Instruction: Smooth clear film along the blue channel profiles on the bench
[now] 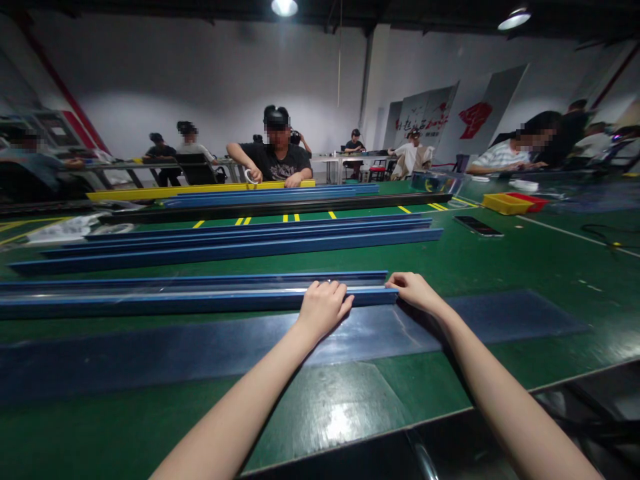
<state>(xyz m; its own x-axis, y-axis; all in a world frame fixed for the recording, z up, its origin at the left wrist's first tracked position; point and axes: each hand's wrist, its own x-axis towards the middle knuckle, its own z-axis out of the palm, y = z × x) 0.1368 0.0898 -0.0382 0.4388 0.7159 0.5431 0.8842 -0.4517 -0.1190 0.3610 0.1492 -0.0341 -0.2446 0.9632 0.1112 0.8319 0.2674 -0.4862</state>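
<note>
A long blue channel rail [150,293] lies across the green table in front of me, with a clear shiny strip along its top. My left hand [323,308] rests on the rail near its right end, fingers curled over the near edge and pressing on the strip. My right hand [413,289] is at the rail's right end, fingers pinched together on the end of the rail. A dark blue mat [200,347] lies under the rail and my hands.
Several more blue rails [225,243] lie further back, then a black rail [280,207] and a yellow one [200,190]. A phone [479,226] and yellow and red trays [506,203] are at the right. People sit across the table.
</note>
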